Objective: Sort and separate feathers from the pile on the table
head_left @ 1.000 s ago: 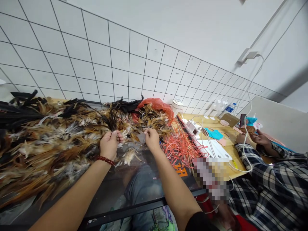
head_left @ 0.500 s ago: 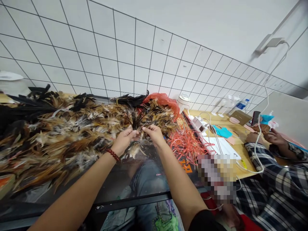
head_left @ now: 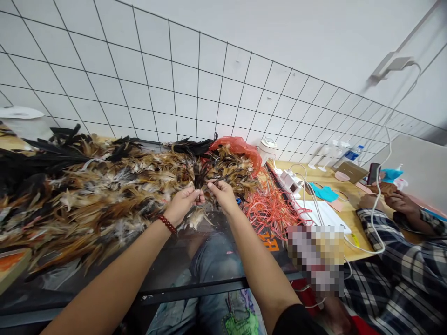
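Observation:
A small fan of dark feathers (head_left: 200, 173) rises from the fingers of my left hand (head_left: 183, 204), which are closed on its lower end. Close beside it, my right hand (head_left: 222, 195) pinches a feather between thumb and fingertips; its tip is hard to make out. Both hands meet over the edge of a wide heap of brown, cream and grey feathers (head_left: 115, 190). Just below the fingers, a few pale loose feathers (head_left: 197, 217) lie on the dark glossy tabletop (head_left: 164, 267). A dark red bead bracelet (head_left: 166, 224) circles my left wrist.
Orange-red strings (head_left: 268, 204) lie tangled to the right, near a red plastic bag (head_left: 233, 146) and white cup (head_left: 267, 148). Black feathers (head_left: 45, 156) lie far left. A wire grid (head_left: 199, 83) stands behind. Cables cross a wooden table where another person's hands (head_left: 398, 202) work.
The dark feathers between my hands have spread and tilted slightly. The fingers have shifted a little while staying close together. The whole view has moved slightly.

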`<act>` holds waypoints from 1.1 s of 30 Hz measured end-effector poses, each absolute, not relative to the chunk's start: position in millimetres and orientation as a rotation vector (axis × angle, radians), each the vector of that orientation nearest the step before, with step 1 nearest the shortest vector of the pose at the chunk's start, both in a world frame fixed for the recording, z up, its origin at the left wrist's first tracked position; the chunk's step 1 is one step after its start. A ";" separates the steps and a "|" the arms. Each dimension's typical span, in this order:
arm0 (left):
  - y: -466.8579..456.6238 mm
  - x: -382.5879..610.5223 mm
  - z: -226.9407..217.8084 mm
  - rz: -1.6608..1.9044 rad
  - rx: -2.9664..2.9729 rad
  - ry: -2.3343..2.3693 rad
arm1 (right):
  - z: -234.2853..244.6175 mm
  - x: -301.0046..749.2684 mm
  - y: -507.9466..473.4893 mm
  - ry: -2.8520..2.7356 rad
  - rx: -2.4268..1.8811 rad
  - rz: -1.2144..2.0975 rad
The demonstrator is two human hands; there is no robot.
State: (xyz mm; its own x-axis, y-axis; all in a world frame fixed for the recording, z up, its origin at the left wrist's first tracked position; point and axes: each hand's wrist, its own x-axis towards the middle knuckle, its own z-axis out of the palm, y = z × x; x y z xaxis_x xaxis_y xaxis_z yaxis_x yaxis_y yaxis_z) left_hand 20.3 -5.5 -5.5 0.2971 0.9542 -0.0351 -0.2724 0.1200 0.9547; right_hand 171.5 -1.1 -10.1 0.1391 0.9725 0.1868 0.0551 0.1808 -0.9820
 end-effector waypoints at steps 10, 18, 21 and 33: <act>-6.1 20.1 -3.0 1.023 1.009 0.945 | -14.1 173.0 -4.2 -1.422 -1.355 0.669; -10.1 21.2 -6.5 0.893 1.262 0.932 | -9.9 172.3 -7.6 -1.479 -1.257 0.550; -9.9 19.5 -5.9 0.828 1.273 0.886 | -10.2 172.5 -5.1 -1.393 -1.213 0.699; -4.9 17.6 -3.5 1.055 1.062 0.824 | 2.5 165.8 -29.8 -2.034 -1.210 -0.213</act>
State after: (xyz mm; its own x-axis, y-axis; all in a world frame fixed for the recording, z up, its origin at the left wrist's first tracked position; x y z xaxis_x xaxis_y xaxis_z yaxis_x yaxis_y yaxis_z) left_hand 17.6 -4.9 -3.5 0.3020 0.9524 -0.0411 -0.2704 0.1269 0.9544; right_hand 165.8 -29.8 2.5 -0.2750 0.6880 0.6716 0.8121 0.5401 -0.2208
